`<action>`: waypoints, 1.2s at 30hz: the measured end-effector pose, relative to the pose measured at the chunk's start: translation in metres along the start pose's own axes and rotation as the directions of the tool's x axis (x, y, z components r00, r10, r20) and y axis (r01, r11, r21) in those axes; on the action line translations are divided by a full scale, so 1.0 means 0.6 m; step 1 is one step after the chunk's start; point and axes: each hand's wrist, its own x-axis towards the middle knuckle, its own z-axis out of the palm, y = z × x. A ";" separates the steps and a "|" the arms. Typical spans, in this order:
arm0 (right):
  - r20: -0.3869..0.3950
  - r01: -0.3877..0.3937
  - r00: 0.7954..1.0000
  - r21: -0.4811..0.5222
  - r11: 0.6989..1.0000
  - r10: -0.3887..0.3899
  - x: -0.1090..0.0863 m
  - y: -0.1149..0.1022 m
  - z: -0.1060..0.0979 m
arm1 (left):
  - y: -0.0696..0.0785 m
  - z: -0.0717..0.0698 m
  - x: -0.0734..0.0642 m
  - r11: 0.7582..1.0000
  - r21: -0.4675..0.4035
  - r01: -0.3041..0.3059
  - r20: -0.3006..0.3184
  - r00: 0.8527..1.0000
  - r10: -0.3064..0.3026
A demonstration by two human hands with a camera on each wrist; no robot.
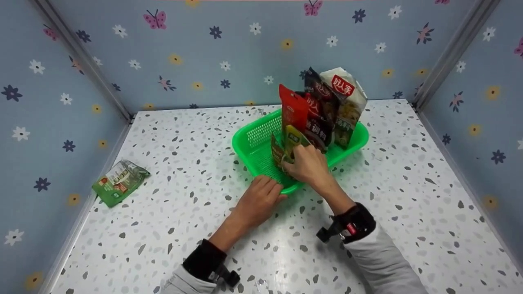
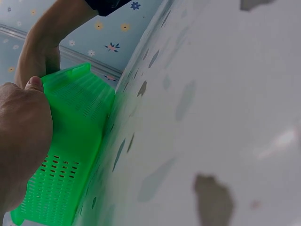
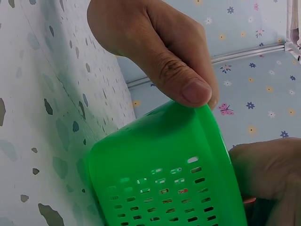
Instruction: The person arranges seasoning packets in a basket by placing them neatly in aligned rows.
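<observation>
A green plastic basket [image 1: 255, 163] with perforated walls stands on the speckled tabletop. My left hand [image 1: 259, 200] grips its near left rim, with the thumb over the edge in the right wrist view. Inside the basket, my right hand [image 1: 308, 165] holds a yellow-green packet [image 1: 292, 139], its lower part hidden by the fingers. A small brown packet [image 1: 277, 150] stands just left of it. Behind lean a red packet [image 1: 293, 108], dark seasoning packets [image 1: 320, 130] and a tall white-topped packet [image 1: 347, 118].
A green packet with a clear, crumpled top [image 1: 121, 182] lies on the tabletop [image 1: 184, 212] at the left. Blue flowered panels [image 1: 229, 49] enclose the back and both sides, and the basket's packets rise near the back panel.
</observation>
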 end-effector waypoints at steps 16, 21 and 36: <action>-0.001 0.068 0.998 -0.191 0.979 -0.069 0.012 0.013 0.006 | 0.003 0.000 0.001 1.000 -0.009 0.007 -0.006 1.000 -0.007; 0.019 0.068 0.998 -0.234 0.970 -0.066 0.016 0.011 0.007 | 0.003 -0.003 0.003 1.000 -0.004 0.004 0.000 1.000 -0.004; 0.019 0.060 0.998 -0.286 0.956 -0.057 0.017 0.010 0.010 | 0.003 -0.005 0.003 1.000 -0.003 -0.002 -0.002 1.000 0.002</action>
